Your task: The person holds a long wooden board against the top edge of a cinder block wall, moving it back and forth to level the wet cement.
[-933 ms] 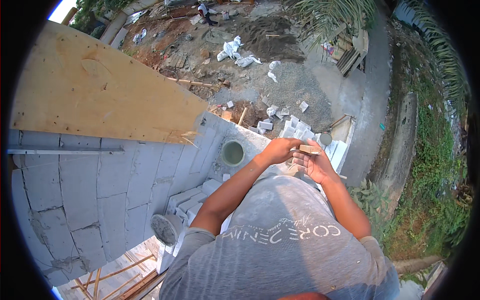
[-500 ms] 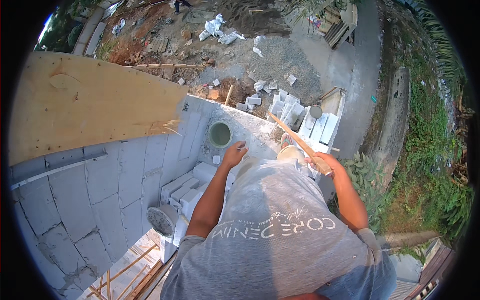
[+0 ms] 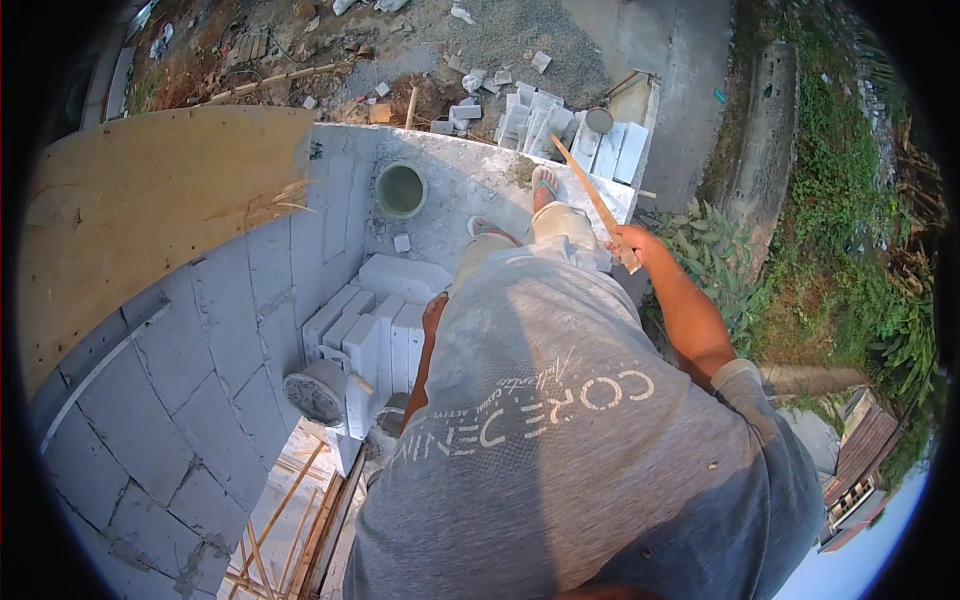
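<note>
My right hand (image 3: 642, 243) is closed around the lower end of a long wooden strip (image 3: 590, 190). The strip slants forward and left, its far end near the outer edge of the pale concrete ledge (image 3: 450, 170). My left hand (image 3: 433, 312) hangs by the left side of my grey shirt, above a stack of white lightweight blocks (image 3: 365, 335). Its fingers are mostly hidden, so I cannot tell whether it holds anything. Ahead of it, a round bucket (image 3: 381, 204) with greyish contents stands on the ledge near a small block piece (image 3: 402, 243).
On the left rises a block wall (image 3: 205, 375) with a plywood sheet (image 3: 170, 190) against it. A mortar bucket (image 3: 342, 380) sits beside the stack. The ledge drops off ahead and right, with more blocks (image 3: 540, 120) below and a road (image 3: 685, 120) beyond.
My left hand has drawn back and down toward my side. The right hand still grips the wooden strip. My view has shifted, bringing both sandalled feet into sight.
</note>
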`<state>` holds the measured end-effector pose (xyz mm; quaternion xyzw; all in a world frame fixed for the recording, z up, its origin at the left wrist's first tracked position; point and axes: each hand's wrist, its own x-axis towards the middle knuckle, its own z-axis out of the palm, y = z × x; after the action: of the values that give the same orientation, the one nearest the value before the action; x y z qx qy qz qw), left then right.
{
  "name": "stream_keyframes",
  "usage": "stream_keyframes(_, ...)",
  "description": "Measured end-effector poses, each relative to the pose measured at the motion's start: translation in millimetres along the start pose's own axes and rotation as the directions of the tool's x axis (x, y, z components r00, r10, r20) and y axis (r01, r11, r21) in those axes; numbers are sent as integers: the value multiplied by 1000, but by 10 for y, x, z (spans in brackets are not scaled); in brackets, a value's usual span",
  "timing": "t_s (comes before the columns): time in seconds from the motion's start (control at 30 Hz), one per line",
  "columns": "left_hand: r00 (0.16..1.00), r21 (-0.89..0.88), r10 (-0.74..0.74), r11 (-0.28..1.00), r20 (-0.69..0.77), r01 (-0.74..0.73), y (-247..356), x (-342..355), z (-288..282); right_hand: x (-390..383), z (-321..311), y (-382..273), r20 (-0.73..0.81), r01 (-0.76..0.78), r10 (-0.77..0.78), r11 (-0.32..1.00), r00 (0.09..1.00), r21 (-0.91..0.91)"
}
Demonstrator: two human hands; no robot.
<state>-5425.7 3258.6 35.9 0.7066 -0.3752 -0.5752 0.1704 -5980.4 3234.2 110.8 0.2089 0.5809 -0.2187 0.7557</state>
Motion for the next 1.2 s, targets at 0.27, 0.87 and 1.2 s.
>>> stream_keyframes(0.27,950,-327,-310,896,29,302,1283,-156,-141,-90,232,665,-316,40,-164,931,934,-362)
stream_keyframes(0.87,925,-288,-374,895,-63,342,1492,-372,-148,229,67,395,-277,188,-135,966,951,175)
stream_keyframes(1.2,928,39,-370,929,47,368,1938,-711,189,627,-18,-299,-315,227,-65,830,947,510)
